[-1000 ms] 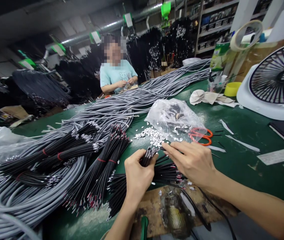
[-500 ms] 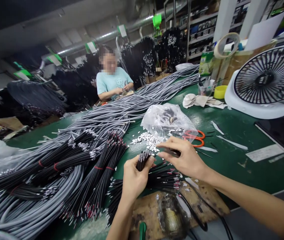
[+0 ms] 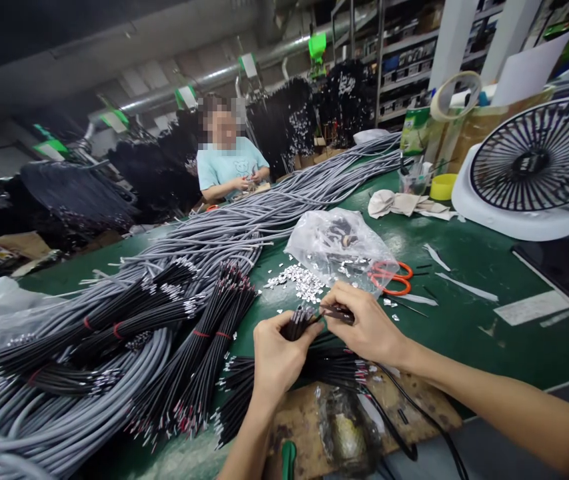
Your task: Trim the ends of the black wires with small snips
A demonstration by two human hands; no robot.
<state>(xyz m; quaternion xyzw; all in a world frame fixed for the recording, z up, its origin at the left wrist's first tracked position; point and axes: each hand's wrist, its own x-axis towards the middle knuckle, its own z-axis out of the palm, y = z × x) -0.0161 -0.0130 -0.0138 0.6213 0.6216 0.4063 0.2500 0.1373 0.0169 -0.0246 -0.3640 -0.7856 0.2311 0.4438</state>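
Note:
My left hand [image 3: 280,352] is closed around a bundle of black wires [image 3: 298,324], whose ends point up out of the fist. Against the right side of those ends, my right hand [image 3: 367,323] pinches a slim dark tool [image 3: 339,313]; its exact kind is hard to make out. Thumb and fingertips of both hands nearly meet there. Just beyond them lies a loose heap of small silvery pieces [image 3: 300,281]. Below the hands, more black wires [image 3: 331,368] with reddish and pale ends are spread out.
Tied black wire bundles [image 3: 204,347] and thick grey cables [image 3: 129,400] fill the left. A clear plastic bag [image 3: 337,241], orange-handled scissors [image 3: 404,279] and a fan [image 3: 531,163] stand right. A stained board [image 3: 299,423] lies in front. A person [image 3: 229,160] sits opposite.
My right hand has closed in on the wire ends, its fingers now pinching the dark tool there. My left hand keeps its hold on the bundle.

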